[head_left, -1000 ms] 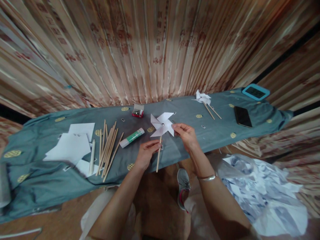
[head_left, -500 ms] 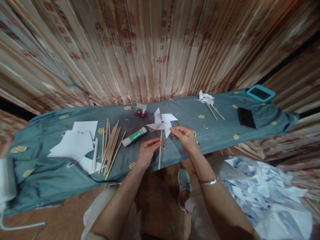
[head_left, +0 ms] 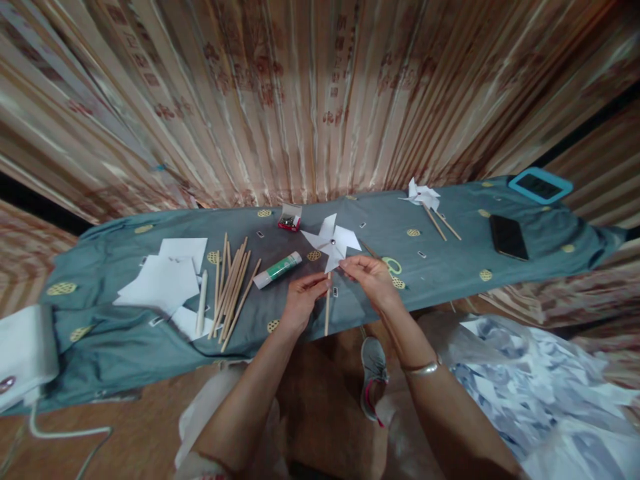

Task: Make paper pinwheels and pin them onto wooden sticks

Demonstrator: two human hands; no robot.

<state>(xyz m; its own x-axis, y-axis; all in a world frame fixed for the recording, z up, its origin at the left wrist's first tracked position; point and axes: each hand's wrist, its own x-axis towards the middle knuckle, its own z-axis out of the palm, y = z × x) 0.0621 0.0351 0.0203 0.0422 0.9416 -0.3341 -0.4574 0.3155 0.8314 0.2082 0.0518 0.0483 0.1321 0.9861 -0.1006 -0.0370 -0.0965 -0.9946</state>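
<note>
Pinwheel (head_left: 333,241) over mid-bench (head_left: 435,273) looks pinned to its stick (head_left: 327,313), left hand (head_left: 300,303) pinching that stick, right hand (head_left: 371,277) fingertips at a blade (head_left: 335,257), grip unclear; built-looking pinwheels (head_left: 424,196) lie off right, loose sticks (head_left: 233,290) and paper sheets (head_left: 160,283) sit unassembled at left.

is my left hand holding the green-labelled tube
No, the green-labelled tube lies on the cloth, while your left hand holds a pinwheel by its stick.
</note>
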